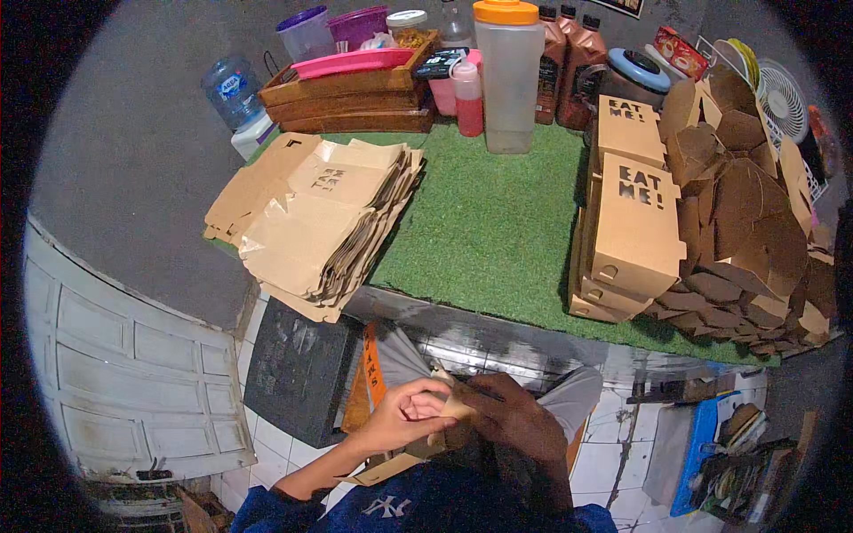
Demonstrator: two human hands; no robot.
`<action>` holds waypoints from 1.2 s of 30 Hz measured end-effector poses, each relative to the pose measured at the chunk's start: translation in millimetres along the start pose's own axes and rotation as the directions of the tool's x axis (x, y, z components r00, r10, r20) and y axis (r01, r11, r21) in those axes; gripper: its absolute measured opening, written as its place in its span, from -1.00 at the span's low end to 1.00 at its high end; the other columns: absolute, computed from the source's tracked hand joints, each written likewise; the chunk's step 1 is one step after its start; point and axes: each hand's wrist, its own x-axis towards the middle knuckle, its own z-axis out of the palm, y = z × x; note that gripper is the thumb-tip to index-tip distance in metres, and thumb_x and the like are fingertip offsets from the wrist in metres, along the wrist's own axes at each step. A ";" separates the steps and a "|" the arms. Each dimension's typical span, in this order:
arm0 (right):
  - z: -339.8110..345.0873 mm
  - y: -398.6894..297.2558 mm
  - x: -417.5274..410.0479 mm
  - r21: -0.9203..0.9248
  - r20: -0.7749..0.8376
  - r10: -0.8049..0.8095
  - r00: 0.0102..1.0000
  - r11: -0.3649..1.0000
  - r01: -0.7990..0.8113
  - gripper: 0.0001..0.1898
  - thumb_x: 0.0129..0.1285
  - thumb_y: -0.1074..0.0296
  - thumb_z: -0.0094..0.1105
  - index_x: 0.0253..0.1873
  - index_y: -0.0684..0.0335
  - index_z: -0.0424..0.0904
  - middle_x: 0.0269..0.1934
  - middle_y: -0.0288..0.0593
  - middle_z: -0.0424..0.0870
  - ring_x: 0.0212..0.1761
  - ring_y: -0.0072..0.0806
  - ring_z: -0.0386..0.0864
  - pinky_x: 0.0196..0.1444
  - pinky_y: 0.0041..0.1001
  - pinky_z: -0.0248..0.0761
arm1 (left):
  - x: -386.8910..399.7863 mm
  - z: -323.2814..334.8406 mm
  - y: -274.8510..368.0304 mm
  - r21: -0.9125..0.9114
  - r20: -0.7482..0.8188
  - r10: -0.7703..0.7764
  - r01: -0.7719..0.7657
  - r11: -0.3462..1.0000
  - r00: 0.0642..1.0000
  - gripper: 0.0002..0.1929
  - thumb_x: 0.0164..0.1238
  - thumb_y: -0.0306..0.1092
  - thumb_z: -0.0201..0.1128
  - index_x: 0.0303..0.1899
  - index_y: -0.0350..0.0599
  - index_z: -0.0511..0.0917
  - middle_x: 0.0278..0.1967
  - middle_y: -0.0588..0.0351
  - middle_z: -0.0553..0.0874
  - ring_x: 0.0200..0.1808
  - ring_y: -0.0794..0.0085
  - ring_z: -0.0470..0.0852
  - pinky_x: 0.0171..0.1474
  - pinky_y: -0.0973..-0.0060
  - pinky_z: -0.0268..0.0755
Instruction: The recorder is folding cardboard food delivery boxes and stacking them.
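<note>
In front of my body, low over my lap, my left hand (420,413) pinches a kraft cardboard box piece (456,408) between thumb and fingers. My right hand (516,406) lies in shadow on the other side of the same piece, and its fingers are hard to make out. A lower flap of cardboard (390,470) shows beneath my left wrist. Beyond my hands is a table covered in green artificial turf (486,220). A stack of flat kraft box blanks (300,246) lies at its left. Folded kraft boxes (633,233) with cut-out lettering are piled at its right.
Many brown cardboard pieces (740,213) heap up at the far right. Along the back stand a wooden crate (346,100), a clear pitcher with an orange lid (510,86), a red squeeze bottle (468,100) and several brown bottles (580,80). A black box (293,366) stands on the floor.
</note>
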 end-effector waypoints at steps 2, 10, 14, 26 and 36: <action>2.5 2.3 -1.6 0.014 -0.010 -0.018 1.000 1.000 0.018 -0.50 0.11 0.41 0.22 0.22 0.15 0.43 -0.03 -0.05 0.52 0.00 -0.20 0.52 0.09 -0.31 0.45 | 0.3 -0.4 0.9 -0.065 0.001 -0.013 0.013 0.998 1.000 -0.59 0.21 -0.66 0.24 0.09 -0.24 0.39 -0.23 0.04 0.69 -0.30 0.63 0.63 -0.28 0.72 0.49; 14.3 6.0 2.8 0.292 -0.099 0.278 0.955 0.926 -0.240 -0.76 0.12 0.34 0.31 -0.11 0.21 0.57 -0.20 -0.10 0.56 -0.11 -0.25 0.56 -0.04 -0.37 0.43 | 1.2 -0.1 6.0 -0.114 0.027 0.024 -0.021 0.993 0.999 -0.53 0.19 -0.68 0.25 0.15 -0.26 0.37 -0.21 0.00 0.68 -0.21 0.55 0.64 -0.18 0.65 0.52; 23.8 8.7 3.3 0.274 -0.139 0.253 0.957 0.939 -0.209 -0.76 0.07 0.35 0.35 -0.16 0.24 0.56 -0.25 -0.10 0.55 -0.15 -0.27 0.57 -0.09 -0.41 0.42 | 0.9 0.1 11.4 0.018 0.028 -0.008 0.008 1.000 1.000 -0.52 0.17 -0.70 0.25 0.14 -0.27 0.38 -0.19 -0.01 0.67 -0.14 0.51 0.64 -0.08 0.62 0.52; 34.8 12.3 11.2 0.239 -0.143 0.009 0.990 0.971 0.025 -0.32 -0.14 0.11 0.54 0.10 0.28 0.46 0.08 0.02 0.48 0.19 -0.20 0.42 0.24 -0.28 0.27 | 9.3 -13.0 5.4 -0.215 -0.223 -0.074 0.025 0.976 0.972 -0.50 0.22 -0.55 0.28 0.19 -0.12 0.31 -0.30 0.09 0.71 -0.35 0.62 0.64 -0.34 0.72 0.45; 93.8 57.2 34.9 0.804 -0.173 0.097 0.980 0.589 0.084 -0.05 -0.20 0.04 0.58 0.27 0.27 0.20 0.21 -0.09 0.30 0.28 -0.25 0.29 0.32 -0.28 0.15 | -11.1 -71.3 -15.9 -0.155 -0.225 -0.010 -0.026 0.988 0.974 -0.65 0.41 -0.28 0.11 0.17 -0.08 0.38 -0.03 0.07 0.62 -0.11 0.47 0.61 -0.09 0.48 0.52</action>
